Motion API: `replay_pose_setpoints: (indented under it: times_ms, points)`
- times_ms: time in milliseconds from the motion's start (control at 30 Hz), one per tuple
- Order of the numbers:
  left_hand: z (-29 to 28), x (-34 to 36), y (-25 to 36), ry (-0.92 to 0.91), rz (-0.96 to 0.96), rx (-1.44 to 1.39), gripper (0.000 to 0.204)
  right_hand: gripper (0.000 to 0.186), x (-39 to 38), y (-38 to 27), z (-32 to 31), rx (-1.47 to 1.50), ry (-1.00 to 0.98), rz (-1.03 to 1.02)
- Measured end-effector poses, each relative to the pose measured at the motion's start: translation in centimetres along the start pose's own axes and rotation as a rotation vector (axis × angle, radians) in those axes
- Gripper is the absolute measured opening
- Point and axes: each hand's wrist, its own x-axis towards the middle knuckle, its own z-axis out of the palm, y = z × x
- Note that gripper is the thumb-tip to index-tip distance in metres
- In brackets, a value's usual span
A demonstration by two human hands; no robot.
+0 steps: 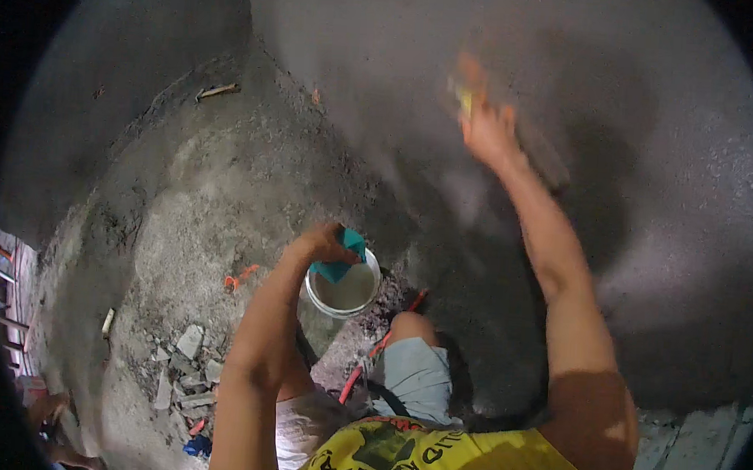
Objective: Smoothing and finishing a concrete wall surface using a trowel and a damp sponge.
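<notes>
My right hand (491,135) is closed round the handle of a plastering float (544,154), which lies against the grey wall at the upper right. Motion blurs the float, but yellow and orange show near its grip. My left hand (321,243) grips a teal piece (352,240) with angular edges over a white bucket (374,290). Whether the teal piece is a sponge, a cloth or a plastic scoop I cannot make out. Cloudy greyish water (345,289) stands in the bucket, just below that hand.
Broken rubble (186,370) is heaped at the lower left. A hammer-like tool (218,92) lies near the far wall's foot. Orange scraps (240,279) and a red bar (352,384) are on the rough floor. Another person's hand (48,407) shows at the lower left rim.
</notes>
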Motion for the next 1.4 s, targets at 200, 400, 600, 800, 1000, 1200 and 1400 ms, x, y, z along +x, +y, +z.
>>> replay_pose_setpoints:
  times_ms: [200, 400, 600, 800, 1000, 1200, 1400]
  points:
    - [-2.2, -3.0, -2.4, 0.116, -0.045, 0.009, 0.089, 0.052, -1.4, 3.3, -8.6, 0.324, -0.020, 0.152]
    - [-0.6, -0.2, -1.5, 0.030, 0.011, 0.017, 0.094, 0.052, 4.0, -0.6, -1.5, -0.145, 0.276, -0.160]
    - [-2.4, -1.7, 0.2, 0.071, -0.006, 0.012, 0.096, 0.052, 12.3, 3.1, -9.0, 0.121, -0.014, 0.187]
    - [-1.8, -2.4, -3.7, 0.030, -0.069, 0.013, 0.093, 0.064, 1.3, -3.7, 0.3, 0.090, -0.050, 0.006]
    - [-3.7, -3.3, -3.9, 0.102, -0.075, 0.091, 0.089, 0.054, 3.3, 5.5, -12.5, 0.220, 0.289, 0.113]
    - [-2.6, -0.1, -1.7, -0.017, -0.039, 0.070, 0.090, 0.054, 1.0, -0.4, -5.9, -0.067, 0.085, 0.142]
    - [-2.7, -2.2, -0.7, -0.030, -0.058, 0.053, 0.089, 0.051, -19.7, 4.4, -11.1, 0.444, 0.007, 0.418]
